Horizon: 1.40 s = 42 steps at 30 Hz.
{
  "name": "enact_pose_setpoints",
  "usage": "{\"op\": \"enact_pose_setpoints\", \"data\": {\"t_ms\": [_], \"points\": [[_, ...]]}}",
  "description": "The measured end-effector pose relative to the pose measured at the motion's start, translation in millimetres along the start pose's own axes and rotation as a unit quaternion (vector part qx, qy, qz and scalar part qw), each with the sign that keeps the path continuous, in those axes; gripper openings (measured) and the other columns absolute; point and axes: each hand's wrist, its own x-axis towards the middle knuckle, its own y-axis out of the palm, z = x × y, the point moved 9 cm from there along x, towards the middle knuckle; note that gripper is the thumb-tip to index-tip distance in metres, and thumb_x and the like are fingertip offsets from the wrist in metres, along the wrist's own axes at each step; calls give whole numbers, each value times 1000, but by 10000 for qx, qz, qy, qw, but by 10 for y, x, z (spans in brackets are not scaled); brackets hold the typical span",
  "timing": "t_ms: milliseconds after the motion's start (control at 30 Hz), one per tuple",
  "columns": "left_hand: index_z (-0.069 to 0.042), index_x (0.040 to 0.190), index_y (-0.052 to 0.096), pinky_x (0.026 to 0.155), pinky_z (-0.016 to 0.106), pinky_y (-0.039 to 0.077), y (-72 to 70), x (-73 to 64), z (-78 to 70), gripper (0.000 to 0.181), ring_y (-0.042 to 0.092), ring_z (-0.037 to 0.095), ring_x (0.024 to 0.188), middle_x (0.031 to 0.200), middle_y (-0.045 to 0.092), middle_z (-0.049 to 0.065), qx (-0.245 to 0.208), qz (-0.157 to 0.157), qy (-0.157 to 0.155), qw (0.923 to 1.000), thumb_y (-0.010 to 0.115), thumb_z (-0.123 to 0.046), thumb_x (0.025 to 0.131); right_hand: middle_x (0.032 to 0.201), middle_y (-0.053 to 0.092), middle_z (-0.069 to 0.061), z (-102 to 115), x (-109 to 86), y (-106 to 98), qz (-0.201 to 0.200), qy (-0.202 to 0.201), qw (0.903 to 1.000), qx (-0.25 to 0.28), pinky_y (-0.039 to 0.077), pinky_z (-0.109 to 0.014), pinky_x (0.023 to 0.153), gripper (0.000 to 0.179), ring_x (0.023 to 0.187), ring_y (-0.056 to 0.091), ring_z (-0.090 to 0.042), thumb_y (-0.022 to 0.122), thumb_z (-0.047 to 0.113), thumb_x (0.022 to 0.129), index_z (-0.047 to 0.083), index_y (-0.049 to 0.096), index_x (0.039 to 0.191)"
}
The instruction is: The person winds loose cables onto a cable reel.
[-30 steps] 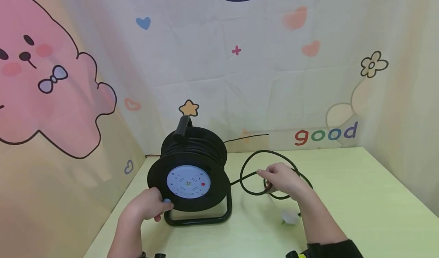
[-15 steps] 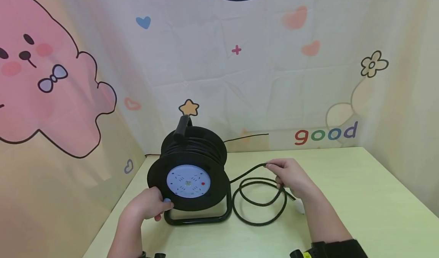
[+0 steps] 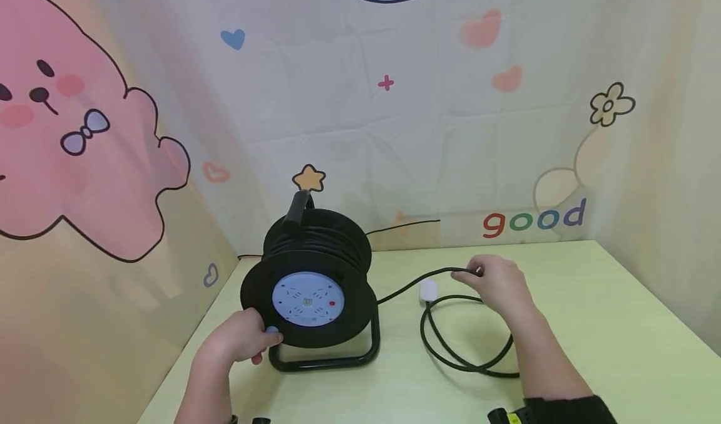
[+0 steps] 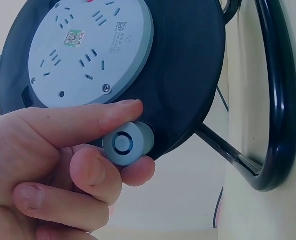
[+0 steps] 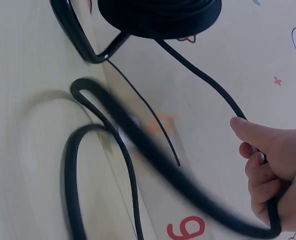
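A black cable reel point(image 3: 360, 311) with a pale socket panel point(image 3: 308, 299) stands on its tube frame, black cable wound on its drum. My left hand point(image 3: 242, 336) pinches the small grey-blue crank knob point(image 4: 125, 144) at the lower left of the reel's front disc, thumb and fingers around it. To the right of the reel, my right hand point(image 3: 498, 283) grips the black cable point(image 5: 203, 75), which runs from the drum up to my fingers. Beyond the hand the cable hangs in loose loops point(image 3: 430, 342), ending in a white plug point(image 3: 428, 291).
The reel's carrying handle point(image 3: 296, 211) rises at its top. The pale table point(image 3: 619, 324) ends at a printed curtain point(image 3: 338, 98) behind it. A thin dark line point(image 3: 402, 226) shows on the curtain just behind the reel.
My right hand has moved to the right along with the cable, drawing out a longer stretch from the reel. The loops swung and the plug now shows left of them. The left hand stays on the knob.
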Motion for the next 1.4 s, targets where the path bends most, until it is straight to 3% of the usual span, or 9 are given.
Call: {"op": "enact_pose_setpoints", "data": {"t_ms": [233, 433, 633, 833, 1400], "points": [[-8, 54, 56, 53, 32, 36, 10, 3, 11, 42, 50, 17, 58, 49, 56, 1, -46, 15, -2, 10000, 67, -32, 87, 68, 58, 3, -168, -28, -85, 337, -357, 9982, -334, 39, -34, 54, 18, 63, 47, -18, 71, 33, 86, 20, 65, 75], [-8, 53, 57, 53, 32, 36, 23, 24, 28, 42, 51, 17, 58, 49, 56, 2, -90, 39, -59, 9999, 66, -32, 87, 72, 62, 2, -478, -106, -402, -138, 238, 9932, -1133, 37, -34, 46, 43, 60, 51, -19, 62, 64, 81, 21, 67, 83], [-8, 54, 56, 53, 31, 35, 12, 34, 32, 42, 50, 17, 57, 49, 56, 2, -90, 21, -60, 9999, 67, -31, 87, 71, 60, 1, -657, -157, -585, -467, 345, 9916, -1156, 36, -36, 48, 45, 64, 52, -23, 57, 61, 86, 18, 68, 88], [-8, 54, 57, 53, 31, 34, -26, -18, 13, 42, 49, 17, 56, 49, 56, 2, -76, 9, -73, 9999, 67, -31, 87, 64, 53, 2, -643, -142, -607, -703, 259, 9915, -1067, 31, -34, 41, 47, 57, 46, -22, 54, 64, 87, 18, 63, 81], [-8, 49, 54, 51, 30, 32, -64, -11, 42, 46, 44, 15, 51, 46, 55, 0, -107, -145, 13, 9998, 65, -31, 87, 70, 59, 0, -621, -143, -539, -703, 304, 9929, -908, 33, -33, 41, 47, 58, 48, -21, 56, 62, 87, 16, 66, 84]]}}
